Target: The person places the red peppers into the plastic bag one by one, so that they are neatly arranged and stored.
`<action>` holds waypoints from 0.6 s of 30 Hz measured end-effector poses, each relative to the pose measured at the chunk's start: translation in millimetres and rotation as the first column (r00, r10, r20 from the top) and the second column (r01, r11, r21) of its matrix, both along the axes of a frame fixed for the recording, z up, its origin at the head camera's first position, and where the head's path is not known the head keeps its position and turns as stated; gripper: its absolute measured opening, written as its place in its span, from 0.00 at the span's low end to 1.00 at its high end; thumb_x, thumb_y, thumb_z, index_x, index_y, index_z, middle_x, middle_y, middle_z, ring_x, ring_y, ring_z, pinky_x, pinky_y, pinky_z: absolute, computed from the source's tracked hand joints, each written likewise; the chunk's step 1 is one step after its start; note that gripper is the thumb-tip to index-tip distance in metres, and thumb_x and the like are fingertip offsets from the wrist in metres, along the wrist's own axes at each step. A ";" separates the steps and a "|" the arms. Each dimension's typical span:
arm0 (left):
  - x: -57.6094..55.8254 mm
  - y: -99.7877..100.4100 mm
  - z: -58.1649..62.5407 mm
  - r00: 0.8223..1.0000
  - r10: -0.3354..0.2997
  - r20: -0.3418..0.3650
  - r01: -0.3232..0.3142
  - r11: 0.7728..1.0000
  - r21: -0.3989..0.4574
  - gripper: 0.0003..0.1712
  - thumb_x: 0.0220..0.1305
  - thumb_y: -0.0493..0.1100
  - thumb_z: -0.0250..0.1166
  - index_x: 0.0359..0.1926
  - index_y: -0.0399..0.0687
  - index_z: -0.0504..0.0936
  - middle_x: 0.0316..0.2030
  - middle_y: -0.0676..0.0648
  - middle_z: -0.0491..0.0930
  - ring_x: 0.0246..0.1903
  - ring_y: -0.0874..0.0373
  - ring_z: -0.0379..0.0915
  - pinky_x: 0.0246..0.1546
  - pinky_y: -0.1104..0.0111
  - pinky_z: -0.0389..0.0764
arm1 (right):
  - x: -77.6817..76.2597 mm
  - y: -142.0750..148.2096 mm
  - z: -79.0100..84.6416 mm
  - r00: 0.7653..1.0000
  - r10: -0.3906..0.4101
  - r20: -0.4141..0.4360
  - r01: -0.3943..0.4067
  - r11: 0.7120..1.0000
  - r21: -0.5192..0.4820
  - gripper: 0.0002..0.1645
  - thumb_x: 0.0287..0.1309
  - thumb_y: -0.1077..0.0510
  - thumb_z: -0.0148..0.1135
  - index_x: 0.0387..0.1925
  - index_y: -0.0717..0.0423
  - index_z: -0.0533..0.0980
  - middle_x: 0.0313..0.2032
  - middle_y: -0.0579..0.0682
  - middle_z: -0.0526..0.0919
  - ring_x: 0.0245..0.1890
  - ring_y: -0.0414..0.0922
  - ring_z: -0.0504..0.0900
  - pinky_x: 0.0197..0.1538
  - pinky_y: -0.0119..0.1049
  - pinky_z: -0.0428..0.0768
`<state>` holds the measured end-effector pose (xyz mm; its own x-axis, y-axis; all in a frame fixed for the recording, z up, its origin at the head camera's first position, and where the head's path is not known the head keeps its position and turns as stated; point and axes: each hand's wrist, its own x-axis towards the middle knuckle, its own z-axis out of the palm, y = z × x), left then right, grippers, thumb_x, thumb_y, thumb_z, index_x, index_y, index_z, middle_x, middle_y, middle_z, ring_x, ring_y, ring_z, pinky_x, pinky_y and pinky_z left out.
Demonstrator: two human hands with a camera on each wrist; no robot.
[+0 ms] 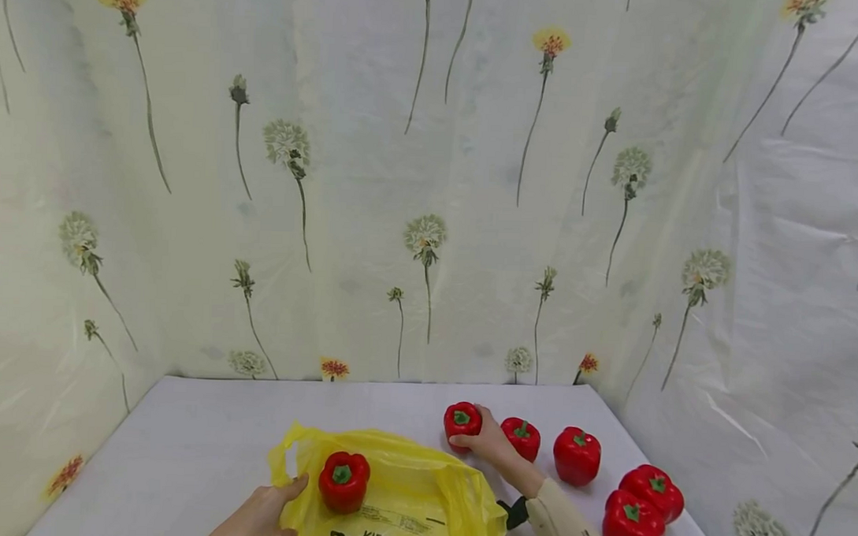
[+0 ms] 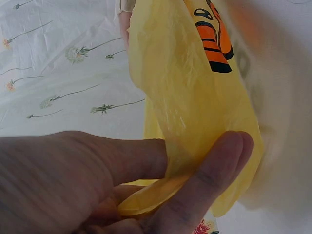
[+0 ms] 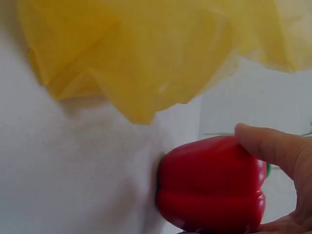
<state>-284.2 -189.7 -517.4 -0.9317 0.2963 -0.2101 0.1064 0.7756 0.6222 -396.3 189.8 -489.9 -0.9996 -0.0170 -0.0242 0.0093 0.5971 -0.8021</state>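
My left hand [image 1: 260,514] pinches the left edge of a yellow plastic bag [image 1: 401,456]; in the left wrist view the thumb and fingers [image 2: 204,185] have the thin film between them. Inside the bag's spread mouth lies one red bell pepper [image 1: 344,482] with a green stem. Beyond the bag's right rim, my right hand [image 1: 490,442] grips another red bell pepper [image 1: 462,425], thumb on the near side. The right wrist view shows that pepper [image 3: 209,185] close over the white tabletop, its far fingers mostly hidden behind it.
On the right of the white table [image 1: 203,434] stand more red peppers: one just behind my right wrist [image 1: 520,437], one farther right [image 1: 577,456], and two touching near the right edge [image 1: 634,524]. A flower-printed curtain [image 1: 361,179] hangs behind and at both sides.
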 end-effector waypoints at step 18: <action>29.1 18.9 48.3 1.000 0.001 -0.006 -0.001 1.000 -0.013 0.41 0.51 0.33 0.72 0.66 0.31 0.67 0.59 0.27 0.72 0.48 0.50 0.78 0.47 0.49 0.79 | -3.2 0.5 -16.3 1.000 -0.024 -0.020 0.023 0.998 -0.056 0.57 0.42 0.46 0.78 0.68 0.63 0.58 0.62 0.64 0.71 0.58 0.59 0.71 0.58 0.59 0.74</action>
